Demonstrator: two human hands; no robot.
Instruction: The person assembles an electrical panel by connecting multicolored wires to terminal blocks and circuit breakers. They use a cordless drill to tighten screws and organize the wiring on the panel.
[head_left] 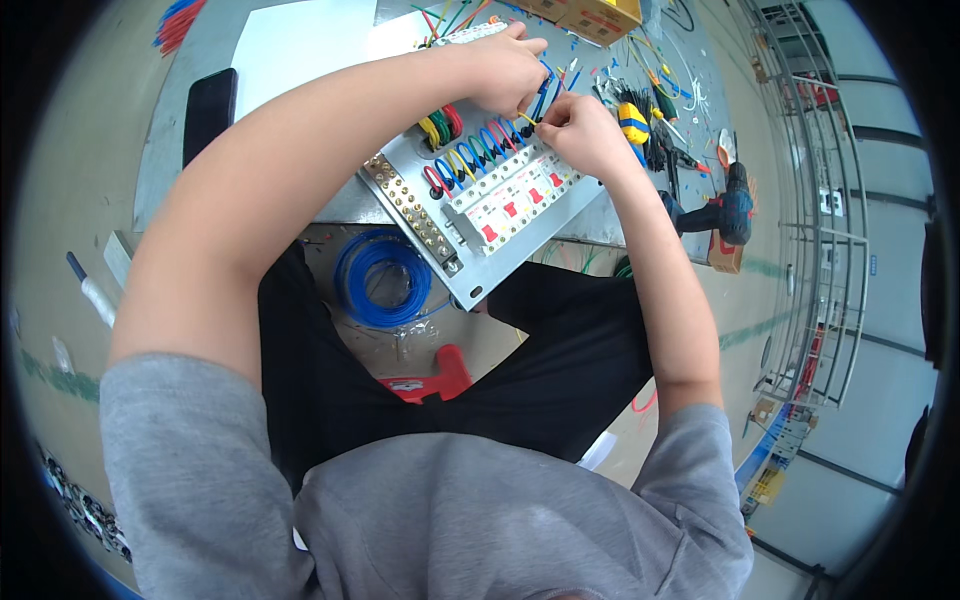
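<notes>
A grey metal panel [470,292] sits tilted at the near edge of the table, overhanging it toward my lap. On it is a row of white circuit breakers [512,208] with red switches, and behind them run looped coloured wires [472,160]. A brass terminal bar [408,208] lies along the left side. My right hand [585,132] pinches a thin yellow wire [529,119] at the row's far right end. My left hand [508,72] reaches across from the left, fingers curled down among the wires beside it; what its fingertips grip is hidden.
A black phone [210,115] lies left on the grey table, near white paper [300,50]. To the right are a yellow-blue tool [632,122], black cable ties [657,145] and a cordless drill [733,205]. A blue wire coil [383,278] and a red object [440,378] lie below.
</notes>
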